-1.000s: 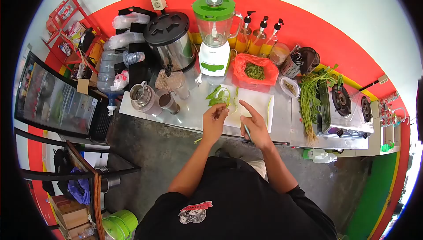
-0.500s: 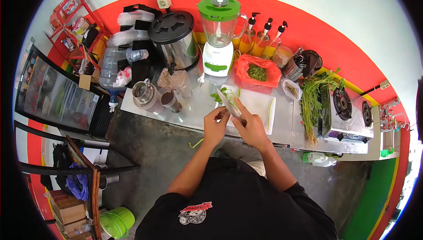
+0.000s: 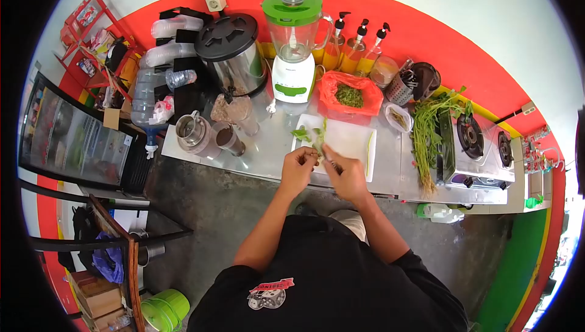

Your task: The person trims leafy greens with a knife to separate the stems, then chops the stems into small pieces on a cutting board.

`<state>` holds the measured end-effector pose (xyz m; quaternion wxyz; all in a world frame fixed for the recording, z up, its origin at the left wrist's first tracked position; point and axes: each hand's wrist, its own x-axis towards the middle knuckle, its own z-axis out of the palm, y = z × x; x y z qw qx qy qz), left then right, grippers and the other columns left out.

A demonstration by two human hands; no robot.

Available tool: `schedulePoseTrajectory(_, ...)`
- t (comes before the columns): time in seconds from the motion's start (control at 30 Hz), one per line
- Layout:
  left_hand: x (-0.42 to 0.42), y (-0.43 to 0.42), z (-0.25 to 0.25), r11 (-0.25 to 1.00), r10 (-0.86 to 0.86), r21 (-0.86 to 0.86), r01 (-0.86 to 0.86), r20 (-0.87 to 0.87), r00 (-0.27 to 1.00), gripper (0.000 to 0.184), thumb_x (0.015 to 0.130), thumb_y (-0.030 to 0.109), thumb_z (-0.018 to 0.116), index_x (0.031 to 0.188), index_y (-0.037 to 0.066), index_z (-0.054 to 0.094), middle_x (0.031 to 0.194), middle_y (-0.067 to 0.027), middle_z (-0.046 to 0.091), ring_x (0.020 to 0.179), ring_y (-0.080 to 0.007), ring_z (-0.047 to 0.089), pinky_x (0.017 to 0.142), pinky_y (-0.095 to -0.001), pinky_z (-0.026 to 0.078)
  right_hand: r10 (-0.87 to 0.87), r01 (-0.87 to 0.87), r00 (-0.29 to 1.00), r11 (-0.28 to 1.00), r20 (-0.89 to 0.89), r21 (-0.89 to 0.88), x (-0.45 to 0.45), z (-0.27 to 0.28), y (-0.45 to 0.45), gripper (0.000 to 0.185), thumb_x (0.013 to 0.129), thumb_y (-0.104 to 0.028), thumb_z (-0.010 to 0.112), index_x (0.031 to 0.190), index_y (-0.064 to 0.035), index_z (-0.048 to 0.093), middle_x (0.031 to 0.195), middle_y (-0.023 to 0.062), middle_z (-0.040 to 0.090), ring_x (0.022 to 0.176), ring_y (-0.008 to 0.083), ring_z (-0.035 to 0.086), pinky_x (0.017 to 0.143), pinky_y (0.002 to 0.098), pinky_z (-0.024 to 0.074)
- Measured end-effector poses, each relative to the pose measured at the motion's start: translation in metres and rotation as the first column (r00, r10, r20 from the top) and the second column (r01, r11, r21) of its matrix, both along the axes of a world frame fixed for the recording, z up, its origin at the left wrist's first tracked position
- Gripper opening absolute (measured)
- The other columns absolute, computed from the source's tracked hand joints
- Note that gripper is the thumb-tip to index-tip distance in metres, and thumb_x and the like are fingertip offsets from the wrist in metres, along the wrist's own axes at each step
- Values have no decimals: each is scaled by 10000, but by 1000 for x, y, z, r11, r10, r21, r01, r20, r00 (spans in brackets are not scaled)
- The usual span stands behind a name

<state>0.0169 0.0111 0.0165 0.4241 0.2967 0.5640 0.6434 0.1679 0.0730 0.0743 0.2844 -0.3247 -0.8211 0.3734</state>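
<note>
My right hand [image 3: 346, 176] is closed around the handle of a knife [image 3: 319, 140], whose blade is blurred and points away from me over the near-left part of a white cutting board [image 3: 348, 126]. Beside it, my left hand [image 3: 297, 170] is pinched closed near the blade; what its fingertips hold is too small to make out. Green leaves [image 3: 301, 134] show just beyond my fingers, at the board's left side. Along the right side of the board lies a thin green stem [image 3: 369, 145].
An orange-red plastic bag [image 3: 329, 93] with chopped greens sits behind the board, beside a blender [image 3: 291, 79]. Long-stemmed greens [image 3: 421, 143] lie left of the gas stove [image 3: 472, 149]. A cup of dark contents [image 3: 228, 140] and a metal-topped jar [image 3: 194, 132] stand to the left.
The knife blade has moved and now blurs between my hands by the leaves. A green stem seen below the counter edge earlier is out of sight. The view has shifted slightly.
</note>
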Motion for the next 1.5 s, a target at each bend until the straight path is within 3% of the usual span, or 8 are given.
schedulePoseTrajectory(0.17, -6, -8, -1, 995, 96, -30, -94, 63, 993, 139, 942, 41, 590, 1019, -28, 684, 925, -54, 713, 756, -96, 641, 645, -245, 486, -315, 288, 947, 922, -69, -259, 18, -18, 44, 403, 970, -140, 642, 1355, -22, 617, 575, -45, 418, 528, 41, 363, 473, 267, 319)
schedulePoseTrajectory(0.37, -22, -14, 5, 989, 146, -6, -146, 47, 988, 223, 979, 31, 532, 1160, -31, 647, 957, -69, 709, 833, -98, 620, 734, -250, 484, -358, 239, 933, 673, -26, -700, 5, -51, 65, 433, 993, -225, 608, 1393, -61, 590, 572, 5, 539, 454, 66, 440, 422, 261, 345)
schedulePoseTrajectory(0.53, -24, -25, 8, 991, 130, 6, -130, 60, 990, 307, 976, 48, 516, 1252, 0, 642, 928, -53, 682, 813, -104, 578, 753, -252, 461, -229, 144, 971, 779, -63, -610, -19, -70, 60, 444, 1000, -243, 608, 1413, -85, 575, 574, 10, 547, 466, 73, 454, 449, 263, 359)
schedulePoseTrajectory(0.77, -21, -24, 1, 984, 170, 45, -174, 67, 983, 244, 999, 66, 553, 1192, -46, 653, 927, -57, 681, 838, -108, 596, 781, -251, 480, -99, 190, 981, 657, 166, -729, -6, -104, 38, 631, 981, -237, 624, 1533, -47, 385, 587, 53, 580, 425, 88, 443, 419, 254, 351)
schedulePoseTrajectory(0.9, -17, -21, 4, 985, 171, 11, -171, 35, 985, 217, 998, 103, 590, 1143, -25, 689, 865, -30, 666, 777, -78, 547, 719, -237, 444, -96, 147, 989, 601, 112, -786, 16, -89, 34, 609, 977, -249, 627, 1506, -30, 418, 609, 47, 594, 445, 99, 458, 431, 266, 368)
schedulePoseTrajectory(0.97, -14, -17, 1, 986, 164, 33, -163, -13, 986, 205, 993, 139, 623, 1103, -8, 715, 803, -2, 641, 720, -52, 490, 659, -224, 392, -126, 16, 990, 557, -66, -830, 27, -87, 35, 545, 1007, -222, 587, 1485, -11, 432, 609, 63, 573, 426, 100, 443, 411, 249, 344)
schedulePoseTrajectory(1.27, 3, 4, 14, 1000, 11, 22, -10, -74, 997, 194, 1003, 136, 614, 1099, -12, 694, 833, -10, 650, 752, -56, 527, 687, -231, 416, -105, -262, 936, 433, -337, -862, 43, -4, 24, 432, 1044, -205, 533, 1413, 20, 519, 626, 69, 581, 453, 95, 431, 451, 241, 357)
schedulePoseTrajectory(1.5, 9, 1, 12, 998, -38, 42, 43, -110, 993, 192, 1014, 133, 593, 1086, -14, 694, 843, -15, 654, 782, -70, 562, 720, -243, 443, 0, -261, 951, 538, -310, -802, 43, 0, 14, 472, 1048, -195, 519, 1484, -23, 463, 639, 46, 574, 495, 76, 454, 475, 230, 380)
